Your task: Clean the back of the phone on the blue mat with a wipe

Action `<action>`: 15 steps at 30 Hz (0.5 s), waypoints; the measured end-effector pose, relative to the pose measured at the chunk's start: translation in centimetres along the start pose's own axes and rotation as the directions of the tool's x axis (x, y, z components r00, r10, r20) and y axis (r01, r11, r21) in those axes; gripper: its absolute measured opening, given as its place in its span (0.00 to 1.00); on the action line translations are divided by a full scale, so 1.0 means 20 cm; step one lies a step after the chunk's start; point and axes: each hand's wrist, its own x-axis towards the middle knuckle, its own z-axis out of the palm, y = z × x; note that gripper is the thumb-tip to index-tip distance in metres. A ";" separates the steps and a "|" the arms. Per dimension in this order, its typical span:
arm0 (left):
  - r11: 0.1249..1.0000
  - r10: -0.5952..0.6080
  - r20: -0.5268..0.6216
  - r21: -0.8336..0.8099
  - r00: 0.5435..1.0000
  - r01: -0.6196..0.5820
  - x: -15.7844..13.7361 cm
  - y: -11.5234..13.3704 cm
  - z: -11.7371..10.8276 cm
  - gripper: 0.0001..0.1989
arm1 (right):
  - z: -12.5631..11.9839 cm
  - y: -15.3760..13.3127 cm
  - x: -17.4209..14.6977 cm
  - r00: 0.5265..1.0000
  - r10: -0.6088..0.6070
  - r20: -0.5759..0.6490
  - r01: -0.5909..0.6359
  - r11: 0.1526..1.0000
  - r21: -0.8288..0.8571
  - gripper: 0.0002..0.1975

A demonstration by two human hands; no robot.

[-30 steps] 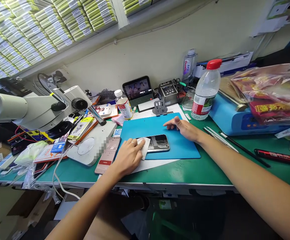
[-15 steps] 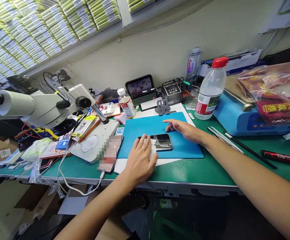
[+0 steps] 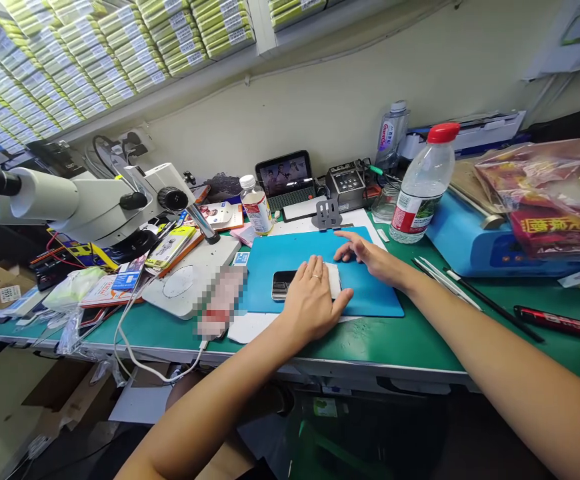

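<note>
My left hand [image 3: 314,297] lies flat, palm down, over the right part of a phone [image 3: 280,285] with a dark, glossy face. Under its palm and fingers is a white tissue or wipe [image 3: 335,280], which sticks out on the right. Only the phone's left end shows; the rest is hidden. The phone rests on a blue mat [image 3: 270,253]. Just right of it, my right hand [image 3: 365,257] hovers over or rests on the mat, index finger stretched out, other fingers loosely bent, with nothing in it.
Left stands a microscope [image 3: 95,207], beside a blurred-out phone [image 3: 220,303] on a white cable [image 3: 135,363]. Behind the mat are a small drink bottle [image 3: 256,207], a screen [image 3: 285,177] and a black control box [image 3: 346,185]. A red-capped bottle [image 3: 423,187] and blue machine [image 3: 470,240] stand right.
My left hand has slid right along the phone with the white tissue, uncovering the phone's left end and covering its right end. My right hand stays by the mat's right side.
</note>
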 end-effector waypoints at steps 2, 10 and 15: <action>1.000 -0.008 0.004 0.020 1.000 0.008 -0.06 -0.07 0.00 0.38 | 0.00 -0.01 -0.01 1.000 0.006 0.002 -0.006 1.000 -0.008 0.51; 0.992 -0.074 0.009 0.105 0.997 0.073 -0.34 -0.33 -0.01 0.32 | -0.01 -0.03 -0.01 0.996 0.029 0.080 -0.022 0.996 -0.086 0.52; 0.989 -0.095 -0.012 0.112 0.995 0.096 -0.43 -0.32 -0.02 0.32 | -0.01 -0.06 -0.01 0.996 0.042 0.081 -0.033 0.993 -0.114 0.54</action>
